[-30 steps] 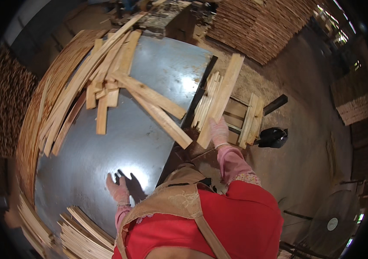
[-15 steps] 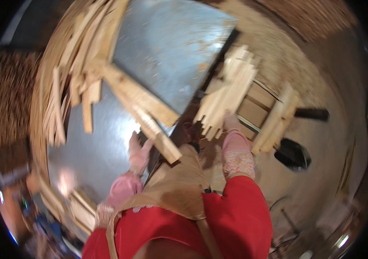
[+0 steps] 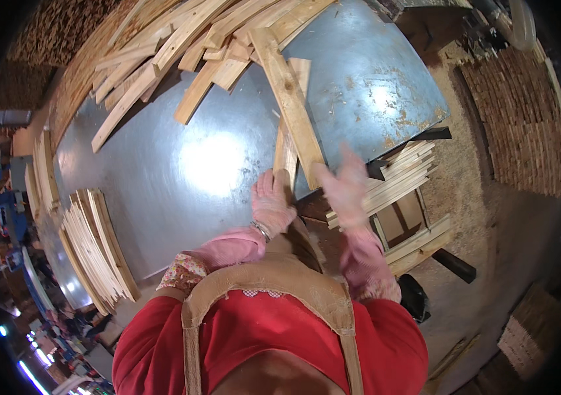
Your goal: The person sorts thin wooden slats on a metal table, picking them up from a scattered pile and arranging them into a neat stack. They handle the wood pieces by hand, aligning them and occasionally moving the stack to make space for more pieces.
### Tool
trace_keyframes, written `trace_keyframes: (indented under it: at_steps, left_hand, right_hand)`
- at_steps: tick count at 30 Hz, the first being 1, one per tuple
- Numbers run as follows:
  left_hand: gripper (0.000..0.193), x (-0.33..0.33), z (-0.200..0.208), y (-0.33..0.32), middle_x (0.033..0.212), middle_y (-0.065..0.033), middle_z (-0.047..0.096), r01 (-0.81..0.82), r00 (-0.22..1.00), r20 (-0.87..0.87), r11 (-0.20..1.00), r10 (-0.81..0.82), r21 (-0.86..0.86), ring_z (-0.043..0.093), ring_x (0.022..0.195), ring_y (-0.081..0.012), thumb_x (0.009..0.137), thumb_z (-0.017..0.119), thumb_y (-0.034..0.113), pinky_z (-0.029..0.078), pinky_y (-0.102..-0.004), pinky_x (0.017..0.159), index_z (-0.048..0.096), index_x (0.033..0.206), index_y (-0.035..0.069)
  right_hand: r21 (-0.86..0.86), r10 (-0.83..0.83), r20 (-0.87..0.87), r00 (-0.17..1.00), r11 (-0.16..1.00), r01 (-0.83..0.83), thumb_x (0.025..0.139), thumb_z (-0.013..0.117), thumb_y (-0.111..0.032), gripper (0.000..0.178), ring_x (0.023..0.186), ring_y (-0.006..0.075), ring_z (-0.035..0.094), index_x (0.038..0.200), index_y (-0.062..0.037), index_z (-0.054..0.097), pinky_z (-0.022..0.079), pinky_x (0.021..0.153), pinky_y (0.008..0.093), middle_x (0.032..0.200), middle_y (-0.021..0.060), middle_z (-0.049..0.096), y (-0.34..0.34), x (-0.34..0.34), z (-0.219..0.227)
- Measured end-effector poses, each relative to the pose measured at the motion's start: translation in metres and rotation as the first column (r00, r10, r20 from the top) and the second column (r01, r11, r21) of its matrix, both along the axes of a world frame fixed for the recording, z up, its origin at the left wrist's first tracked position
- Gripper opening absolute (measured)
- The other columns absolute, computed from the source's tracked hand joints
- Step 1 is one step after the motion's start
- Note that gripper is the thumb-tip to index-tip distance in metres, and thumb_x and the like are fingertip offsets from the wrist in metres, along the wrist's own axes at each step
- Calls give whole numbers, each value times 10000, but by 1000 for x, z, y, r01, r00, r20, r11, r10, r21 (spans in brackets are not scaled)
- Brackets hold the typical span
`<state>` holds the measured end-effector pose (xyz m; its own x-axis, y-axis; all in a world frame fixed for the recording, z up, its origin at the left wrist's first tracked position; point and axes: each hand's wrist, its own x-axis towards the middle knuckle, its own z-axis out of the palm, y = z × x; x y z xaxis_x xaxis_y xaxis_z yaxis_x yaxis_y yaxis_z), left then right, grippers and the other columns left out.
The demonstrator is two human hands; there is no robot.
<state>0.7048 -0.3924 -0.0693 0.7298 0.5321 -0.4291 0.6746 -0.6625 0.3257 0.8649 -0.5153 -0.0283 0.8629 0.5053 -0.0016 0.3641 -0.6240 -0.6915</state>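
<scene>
Right now, I look down from far away through the head camera, and the top board [image 3: 290, 102] is what I watch most. It lies on the shiny metal table [image 3: 155, 217], with its near end close to the table's edge, in between the two hands. From the left hand [image 3: 272, 203], that end is just to the right and a bit ahead. From the right hand [image 3: 344, 187], it is just to the left, right by the thumb. So the right hand is nearer to this board, but that hand is blurry, and I can't make out if it touches the wood. Its fingers are spread wide and hold nothing that I can see. The left hand's fingers reach forward, close together, beside the near end of the under board [image 3: 285, 148]. I can't say if they grip it, since part of the thumb side is hard to see. The top board is long and flat. Its long way runs from far and left to near and right, so its near end points back toward the person. The under board leans the other way, from far and right to near and left, and the two cross like a thin X.
</scene>
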Motion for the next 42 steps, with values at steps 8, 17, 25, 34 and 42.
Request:
trace_keyframes:
  at_steps: [8, 17, 25, 34, 42]
  left_hand:
    - [747, -131, 26, 103, 1441, -125, 586, -80, 993, -78, 991, 89, 109, 628, 1254, -387, 827, 668, 87, 534, -495, 1014, 421, 1528, 164]
    - [425, -442, 32, 181, 1114, -234, 750, -554, 833, -144, 807, 535, -206, 707, 1078, -419, 884, 725, 452, 554, -498, 939, 803, 1087, 86]
    - [647, -609, -32, 225, 1250, -293, 696, -778, 335, 109, 340, 936, -529, 670, 1176, -386, 961, 624, 479, 491, -455, 1034, 613, 1399, 3]
    - [546, -622, 38, 231, 1395, -205, 615, -772, 599, 375, 635, 708, 34, 575, 1309, -406, 938, 679, 302, 459, -518, 1100, 581, 1423, 71]
    - [603, -611, 50, 270, 1424, -166, 558, -661, 749, 285, 645, 598, 383, 506, 1361, -383, 829, 784, 282, 355, -541, 1175, 604, 1373, 95]
  right_hand:
    - [261, 134, -467, 874, 965, -8, 914, 741, -180, 683, 1181, 332, 665, 1506, 17, 464, 551, 1018, 424, 1369, 148, 630, 98, -18, -61]
    - [687, 587, -716, 379, 689, 231, 960, 673, -147, 677, 1182, 247, 661, 1567, 16, 421, 552, 1060, 397, 1315, 108, 637, 186, -195, -19]
    - [412, 508, -753, 418, 860, -302, 964, 684, -194, 642, 1080, 216, 696, 1557, -21, 510, 554, 991, 364, 1220, 75, 717, 318, -396, -15]
    - [-166, 766, -544, 343, 303, -938, 990, 622, -397, 699, 1130, 494, 698, 1551, -26, 430, 552, 981, 524, 1260, 276, 721, 408, -617, -28]
    - [32, 956, -262, 129, 142, -989, 966, 665, -341, 698, 1255, 476, 642, 1547, -4, 473, 501, 1076, 513, 1360, 277, 671, 447, -569, -71]
